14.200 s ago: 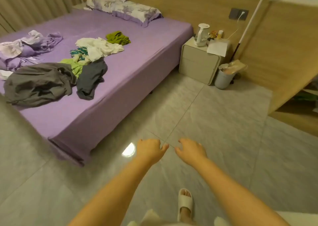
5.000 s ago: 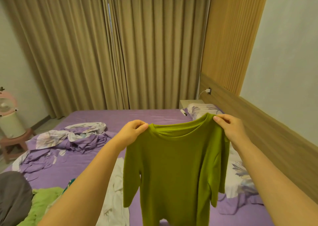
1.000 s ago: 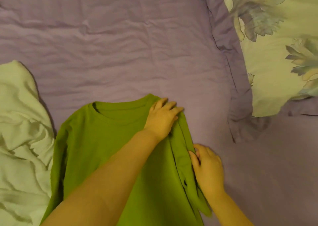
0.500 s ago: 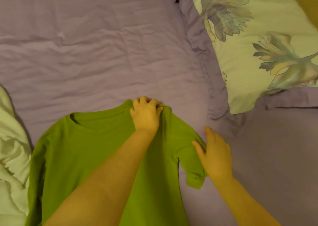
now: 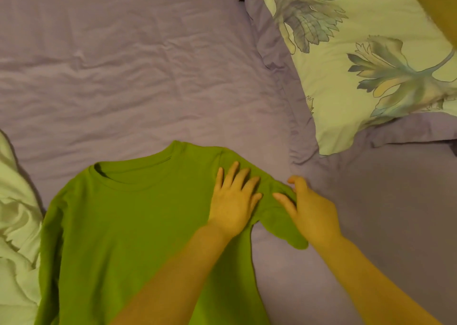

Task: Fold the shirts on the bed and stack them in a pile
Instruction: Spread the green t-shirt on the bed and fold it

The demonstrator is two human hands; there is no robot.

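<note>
Flat and spread-fingered, the left hand presses down on the green shirt at its right shoulder, gripping nothing, only pinning the cloth to the bed. Just beside it the right hand rests on the shirt's right sleeve, thumb pointing toward the left hand and fingers bent over the sleeve's upper edge; whether this grip really pinches the fabric or merely lies on it is hard to tell, since the fingertips are partly hidden behind the knuckles. Both forearms reach in from the lower edge of the view.

That shirt lies face-up and flat on the purple sheet, collar toward the far side of the bed, its body running off the bottom of the view. Its right sleeve sticks out toward the lower right, while the left sleeve is folded along the left edge of the body.

A crumpled white garment lies against the shirt's left side, touching it. To the upper right, near the right hand but apart from it, sits a pillow with a pale floral centre and a purple border, resting on the wrinkled sheet.
</note>
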